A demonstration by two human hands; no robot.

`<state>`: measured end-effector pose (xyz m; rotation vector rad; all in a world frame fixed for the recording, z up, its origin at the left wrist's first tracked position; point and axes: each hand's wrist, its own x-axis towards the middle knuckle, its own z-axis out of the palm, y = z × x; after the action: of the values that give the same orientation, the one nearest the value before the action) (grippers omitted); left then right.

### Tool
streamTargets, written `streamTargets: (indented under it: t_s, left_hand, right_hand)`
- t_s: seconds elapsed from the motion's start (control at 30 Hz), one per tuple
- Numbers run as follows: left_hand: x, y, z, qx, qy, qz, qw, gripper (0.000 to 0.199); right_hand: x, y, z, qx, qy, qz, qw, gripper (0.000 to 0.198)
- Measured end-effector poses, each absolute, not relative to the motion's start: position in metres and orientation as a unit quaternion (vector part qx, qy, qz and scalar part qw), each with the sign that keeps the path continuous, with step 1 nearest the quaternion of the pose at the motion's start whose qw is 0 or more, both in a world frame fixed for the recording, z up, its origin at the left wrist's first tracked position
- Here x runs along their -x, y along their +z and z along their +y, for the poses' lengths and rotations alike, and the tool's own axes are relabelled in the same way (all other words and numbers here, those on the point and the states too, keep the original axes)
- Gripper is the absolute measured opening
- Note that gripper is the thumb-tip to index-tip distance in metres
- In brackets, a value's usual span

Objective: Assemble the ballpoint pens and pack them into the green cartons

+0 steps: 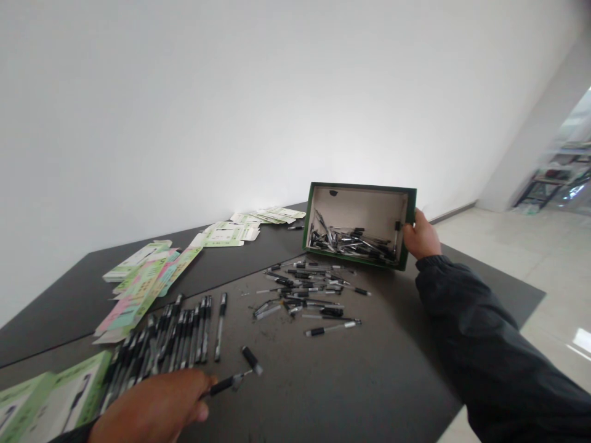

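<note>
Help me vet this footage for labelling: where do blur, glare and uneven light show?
Head view: the background shelf at far right is smeared, and the left hand looks soft; head view: glare marks the floor at right, and the wall brightens near the box.

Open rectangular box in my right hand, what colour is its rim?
Dark green; the rim shows best in the head view.

At three o'clock, an open green-edged box (369, 212) is tilted up, its pale inside facing the viewer, black-and-clear pens (347, 242) heaped along its lower wall. At seven o'clock, a black-gripped pen (222, 386) slants, tip toward two.
</note>
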<state>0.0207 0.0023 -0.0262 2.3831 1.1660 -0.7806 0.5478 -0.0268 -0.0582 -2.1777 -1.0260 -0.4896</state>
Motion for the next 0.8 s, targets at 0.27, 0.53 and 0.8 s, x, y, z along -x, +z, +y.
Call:
streamTargets:
  t_s: [0.27, 0.53, 0.8]
  left_hand:
    - [-0.023, -0.027, 0.003, -0.834, -0.316, 0.405, 0.202, 0.042]
    - [-0.017, -0.033, 0.006, -0.823, -0.317, 0.41, 0.23, 0.045]
    - [-0.009, -0.044, 0.011, -0.83, -0.29, 0.418, 0.228, 0.043]
  right_hand:
    - [-0.546, -0.057, -0.029, 0.833, -0.18, -0.394, 0.345, 0.05]
    - [-0.547, -0.057, -0.028, 0.828, -0.175, -0.397, 0.354, 0.05]
    - [-0.546, -0.055, -0.027, 0.829, -0.186, -0.4, 0.344, 0.05]
